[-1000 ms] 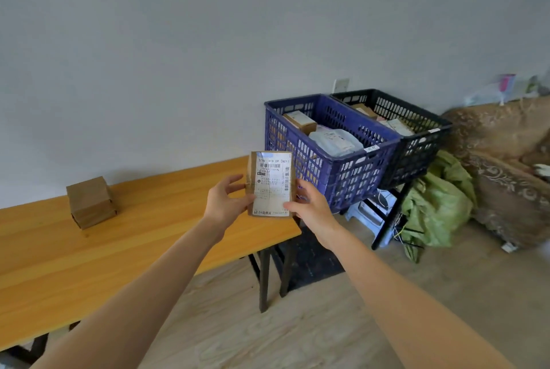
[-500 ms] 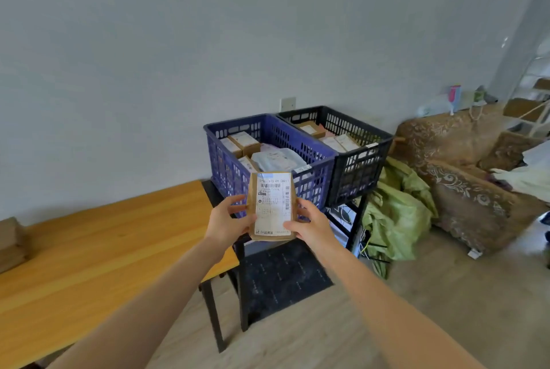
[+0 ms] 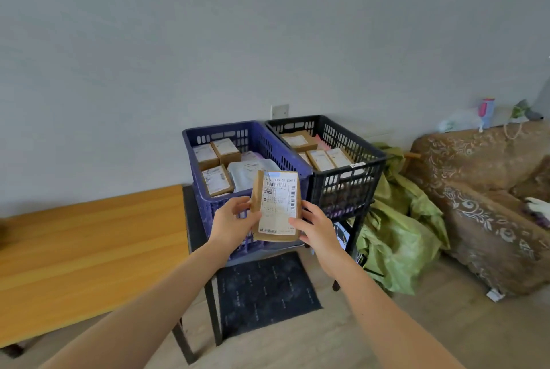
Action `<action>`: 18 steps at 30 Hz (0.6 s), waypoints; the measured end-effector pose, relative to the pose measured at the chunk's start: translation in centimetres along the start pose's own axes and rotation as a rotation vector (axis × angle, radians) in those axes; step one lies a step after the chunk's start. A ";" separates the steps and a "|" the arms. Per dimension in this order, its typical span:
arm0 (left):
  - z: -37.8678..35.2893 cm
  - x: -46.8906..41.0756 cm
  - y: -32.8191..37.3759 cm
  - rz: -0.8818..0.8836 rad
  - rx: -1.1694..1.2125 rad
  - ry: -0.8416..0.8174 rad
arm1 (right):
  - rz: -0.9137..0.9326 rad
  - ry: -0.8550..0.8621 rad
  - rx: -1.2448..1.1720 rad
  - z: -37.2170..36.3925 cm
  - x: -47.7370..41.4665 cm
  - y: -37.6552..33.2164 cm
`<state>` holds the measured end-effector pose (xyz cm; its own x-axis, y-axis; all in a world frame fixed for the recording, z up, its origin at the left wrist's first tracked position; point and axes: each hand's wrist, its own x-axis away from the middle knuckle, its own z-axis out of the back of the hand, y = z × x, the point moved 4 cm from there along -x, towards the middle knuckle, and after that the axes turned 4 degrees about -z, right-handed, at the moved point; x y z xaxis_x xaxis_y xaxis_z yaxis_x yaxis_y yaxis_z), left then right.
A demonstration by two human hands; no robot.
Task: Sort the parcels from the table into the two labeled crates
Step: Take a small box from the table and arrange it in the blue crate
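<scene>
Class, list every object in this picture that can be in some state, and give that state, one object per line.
Parcel: held upright in both hands, label facing the camera.
Left hand: gripping the parcel's left edge.
Right hand: gripping its right edge.
Blue crate: partly filled with parcels.
Black crate: partly filled with parcels.

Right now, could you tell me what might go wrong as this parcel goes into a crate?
1. The parcel is pinched only at its side edges by the left hand and right hand; it could slip.
2. The blue crate and black crate touch, so a careless drop may land wrongly.
</scene>
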<state>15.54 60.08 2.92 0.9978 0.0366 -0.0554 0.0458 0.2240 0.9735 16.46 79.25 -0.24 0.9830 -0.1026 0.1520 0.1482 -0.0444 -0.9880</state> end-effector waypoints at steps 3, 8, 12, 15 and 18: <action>-0.9 -1.9 0.6 -0.030 0.004 0.038 | 0.008 -0.020 -0.020 0.7 -2.3 -0.7; -1.0 -6.8 1.0 -0.057 -0.031 0.040 | 0.034 -0.049 -0.033 0.5 -6.6 -2.1; -0.8 -11.7 0.6 -0.071 -0.029 0.039 | 0.049 -0.049 -0.007 -0.6 -11.1 -3.5; -0.6 -15.7 0.1 -0.065 -0.021 0.020 | 0.067 -0.066 0.050 -1.7 -15.0 -4.9; -0.3 -19.6 0.1 -0.057 -0.039 -0.017 | 0.083 -0.066 0.103 -2.7 -19.2 -6.3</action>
<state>-4.04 59.62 4.01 0.9943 0.0064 -0.1061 0.1007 0.2634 0.9594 -3.64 78.77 3.18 0.9968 -0.0356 0.0712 0.0733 0.0636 -0.9953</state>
